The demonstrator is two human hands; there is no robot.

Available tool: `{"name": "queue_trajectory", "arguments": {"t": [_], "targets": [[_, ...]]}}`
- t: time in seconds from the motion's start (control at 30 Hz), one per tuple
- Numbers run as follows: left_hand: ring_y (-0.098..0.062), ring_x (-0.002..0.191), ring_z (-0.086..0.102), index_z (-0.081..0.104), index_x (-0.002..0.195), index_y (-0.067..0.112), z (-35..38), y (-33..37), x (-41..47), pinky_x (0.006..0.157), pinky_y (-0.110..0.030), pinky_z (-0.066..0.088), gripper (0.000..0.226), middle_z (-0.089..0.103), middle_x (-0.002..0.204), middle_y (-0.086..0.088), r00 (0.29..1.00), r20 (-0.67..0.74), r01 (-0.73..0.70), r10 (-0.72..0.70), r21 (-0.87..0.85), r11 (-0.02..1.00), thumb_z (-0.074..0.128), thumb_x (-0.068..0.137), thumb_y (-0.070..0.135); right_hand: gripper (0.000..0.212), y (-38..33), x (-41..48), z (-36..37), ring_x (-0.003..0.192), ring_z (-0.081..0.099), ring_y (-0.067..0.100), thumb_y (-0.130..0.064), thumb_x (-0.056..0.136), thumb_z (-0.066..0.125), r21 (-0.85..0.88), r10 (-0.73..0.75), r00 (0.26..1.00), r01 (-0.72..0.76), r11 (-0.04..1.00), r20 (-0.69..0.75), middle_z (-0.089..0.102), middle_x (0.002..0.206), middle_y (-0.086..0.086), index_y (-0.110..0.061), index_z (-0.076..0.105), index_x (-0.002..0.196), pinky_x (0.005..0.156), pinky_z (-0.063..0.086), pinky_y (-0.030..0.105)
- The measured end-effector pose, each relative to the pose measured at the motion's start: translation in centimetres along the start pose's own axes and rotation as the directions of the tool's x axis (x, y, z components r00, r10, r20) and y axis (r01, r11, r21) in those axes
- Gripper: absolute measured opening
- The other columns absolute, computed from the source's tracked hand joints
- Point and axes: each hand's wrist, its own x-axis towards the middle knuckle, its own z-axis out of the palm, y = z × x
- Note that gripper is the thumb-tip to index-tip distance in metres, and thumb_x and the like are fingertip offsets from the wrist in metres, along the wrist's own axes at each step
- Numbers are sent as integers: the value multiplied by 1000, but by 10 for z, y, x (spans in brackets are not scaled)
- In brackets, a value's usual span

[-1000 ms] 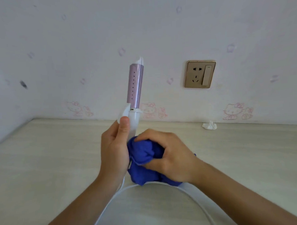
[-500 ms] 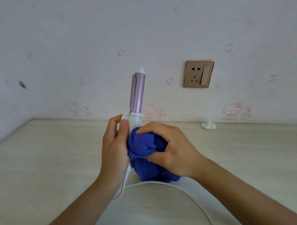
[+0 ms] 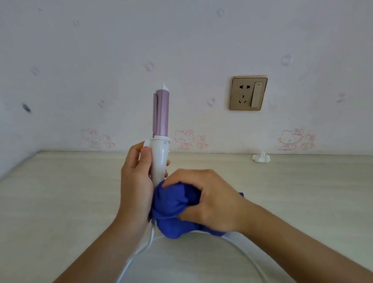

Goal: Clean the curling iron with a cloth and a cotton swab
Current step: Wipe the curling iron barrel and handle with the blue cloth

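Observation:
I hold the curling iron (image 3: 160,129) upright above the table, its purple barrel pointing up and its white handle below. My left hand (image 3: 136,184) grips the white handle from the left. My right hand (image 3: 209,198) is closed on a bunched blue cloth (image 3: 173,208) and presses it against the lower end of the handle. The white cord (image 3: 141,250) leaves the handle's bottom and loops across the table toward me. No cotton swab can be seen.
A light wooden table (image 3: 56,211) meets a white wall with pink cartoon stickers. A gold wall socket with a switch (image 3: 248,93) is at the right. A crumpled white tissue (image 3: 261,157) lies by the wall on the right.
The cloth in my right hand went up the handle to its collar, then slid back down to the handle's lower end. The iron has turned in my left hand.

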Motion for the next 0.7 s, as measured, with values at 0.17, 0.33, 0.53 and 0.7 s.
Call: {"name": "queue_trajectory", "arguments": {"t": [0.17, 0.33, 0.53, 0.7], "targets": [[-22, 72, 57, 66, 80, 20, 5, -1, -7, 69, -33, 48, 37, 62, 78, -12, 999, 51, 17, -13, -77, 997, 46, 111, 20, 39, -1, 4, -9, 103, 70, 12, -8, 80, 76, -11, -49, 948, 48, 999, -314, 73, 109, -13, -22, 69, 116, 91, 56, 33], [-10, 51, 55, 69, 65, 28, 9, -4, -16, 47, -23, 47, 57, 61, 61, 4, 977, 179, 139, -112, -149, 979, 39, 111, 16, 41, 1, 6, -26, 106, 69, 12, -4, 83, 73, -7, -59, 913, 62, 998, -403, 71, 111, -15, -24, 67, 117, 89, 53, 18], [-24, 67, 61, 67, 78, 12, 1, -1, -4, 66, -34, 50, 27, 63, 70, -9, 947, 67, 320, -313, -255, 912, 54, 100, 19, 42, 0, 0, -4, 99, 69, 9, -3, 77, 80, -19, -29, 995, 28, 999, -93, 73, 106, -14, -22, 72, 114, 92, 56, 32], [-23, 65, 62, 64, 90, 5, 10, 0, -12, 59, -27, 54, 23, 59, 72, -10, 886, 227, 460, -404, -342, 819, 70, 73, 20, 40, -5, 4, -15, 104, 70, 13, -8, 80, 75, -7, -30, 931, 29, 1000, -363, 73, 108, -13, -23, 71, 116, 92, 57, 35]]}}
